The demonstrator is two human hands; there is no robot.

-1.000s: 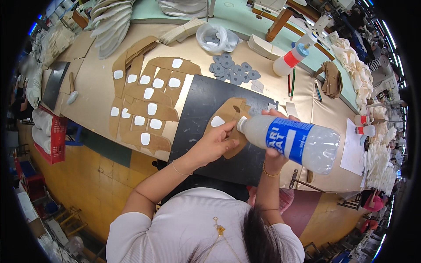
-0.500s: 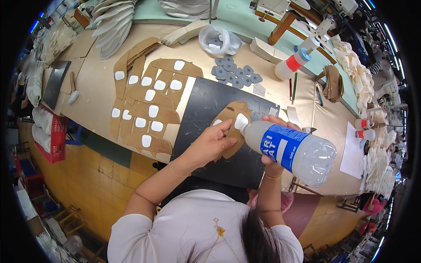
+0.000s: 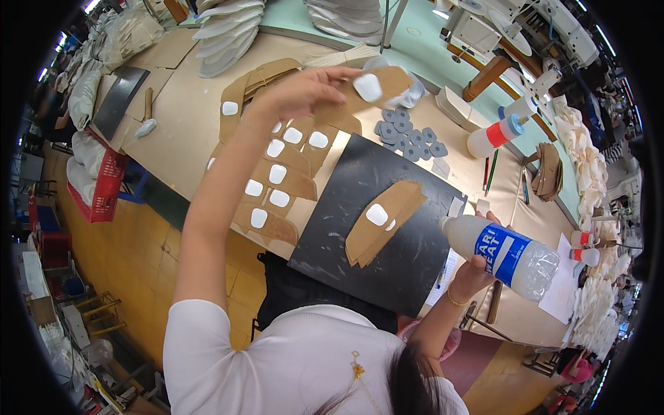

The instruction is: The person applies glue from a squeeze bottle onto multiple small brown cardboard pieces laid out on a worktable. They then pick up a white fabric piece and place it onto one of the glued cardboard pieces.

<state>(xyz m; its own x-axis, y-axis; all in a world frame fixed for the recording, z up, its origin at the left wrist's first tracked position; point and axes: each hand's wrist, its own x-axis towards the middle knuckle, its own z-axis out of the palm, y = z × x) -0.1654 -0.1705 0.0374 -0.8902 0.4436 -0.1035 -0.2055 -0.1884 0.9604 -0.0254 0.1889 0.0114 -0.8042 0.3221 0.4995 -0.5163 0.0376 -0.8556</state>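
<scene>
left hand: gripping a brown piece between thumb and fingers, lifted over the far part of the desk
brown piece: slightly blurred, white patch on its upper face, partly hiding the plastic bag beyond it
right hand: closed around a bottle at the right
bottle: clear, blue label, tilted, its neck pointing left over the right edge of the black board
stack: brown pieces overlapping on the board, one white patch in full view, another partly covered
laid pieces: left of the board, brown, overlapping, white patches on them
grey pieces: just beyond the board, in a loose cluster
squeeze bottle: far right, red band, blue top
pencils: near the squeeze bottle, one red, one green
hammer: on the desk's left end
red basket: left of the desk, holding white things
</scene>
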